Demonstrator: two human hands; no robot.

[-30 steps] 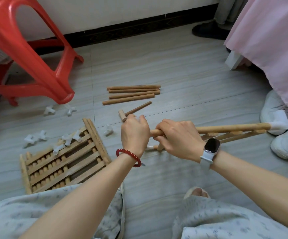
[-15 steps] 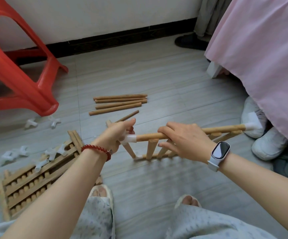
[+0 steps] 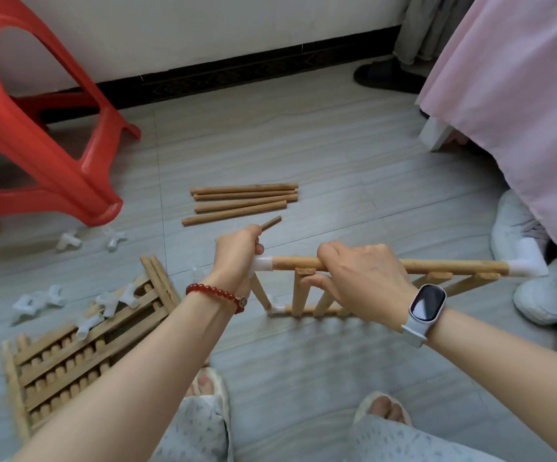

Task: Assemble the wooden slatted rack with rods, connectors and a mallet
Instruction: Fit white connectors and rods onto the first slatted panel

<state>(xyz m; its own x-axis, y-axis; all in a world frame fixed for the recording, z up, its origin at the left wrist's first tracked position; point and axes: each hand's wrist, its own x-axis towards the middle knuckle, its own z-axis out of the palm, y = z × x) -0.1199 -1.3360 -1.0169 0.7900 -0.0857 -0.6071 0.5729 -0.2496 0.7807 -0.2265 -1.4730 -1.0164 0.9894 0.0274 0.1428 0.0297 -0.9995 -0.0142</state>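
Note:
A part-built rack frame [image 3: 450, 265] stands on edge on the floor: a top rod, a lower rod [image 3: 303, 309] and short slats between them, with white corner connectors. My left hand [image 3: 235, 258] curls round the white connector [image 3: 263, 263] at the top rod's left end. My right hand [image 3: 360, 278] grips the top rod near its middle, thumb against a slat. The mallet [image 3: 272, 223] lies on the floor behind my left hand; only its handle end shows. Several loose rods [image 3: 243, 201] lie beyond it.
Stacked slatted panels [image 3: 70, 358] lie at the lower left with white connectors [image 3: 117, 300] on and around them. More connectors [image 3: 67, 242] sit by a red plastic stool [image 3: 53, 155]. A pink cloth [image 3: 520, 95] and white shoes [image 3: 537, 281] are at the right. My slippered feet [image 3: 207, 385] are below.
The frame went from lying nearly flat to standing on edge. My left hand shifted to the connector at the rod's left end; my right hand slid along the top rod.

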